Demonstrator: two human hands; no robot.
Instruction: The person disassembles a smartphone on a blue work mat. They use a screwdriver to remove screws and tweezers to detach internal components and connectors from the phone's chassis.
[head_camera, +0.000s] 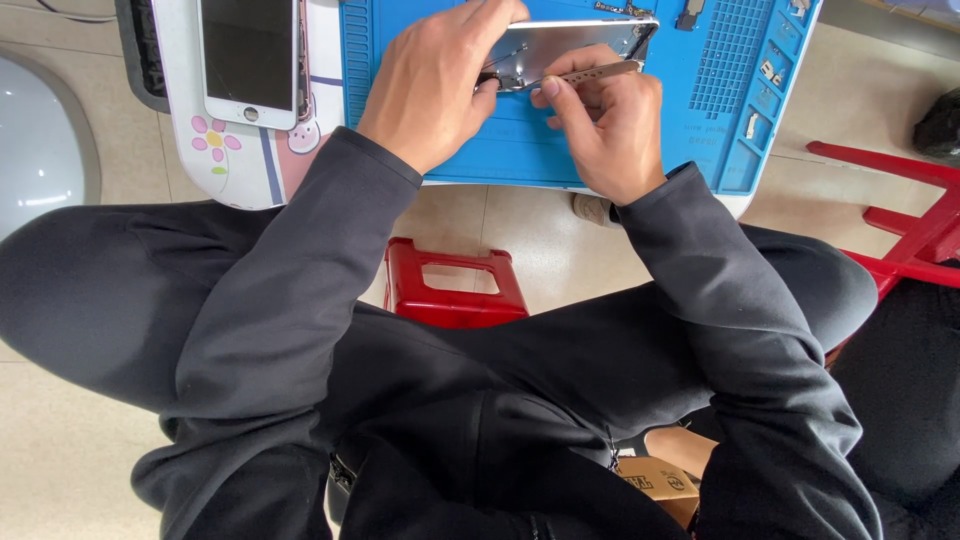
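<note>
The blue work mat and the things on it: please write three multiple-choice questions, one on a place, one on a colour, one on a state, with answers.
1. Where does the white phone screen lie?
A. left of the blue mat
B. on the red stool
C. on the floor

2. What colour are the sleeves?
A. red
B. dark grey
C. white

3. What does the right hand hold?
A. nothing
B. a cup
C. metal tweezers

Answers: 1 A, it rests beside the mat's left edge. 2 B, both arms show dark grey cloth. 3 C, its fingers pinch the tweezers over the opened phone body, which the left hand steadies.
</note>
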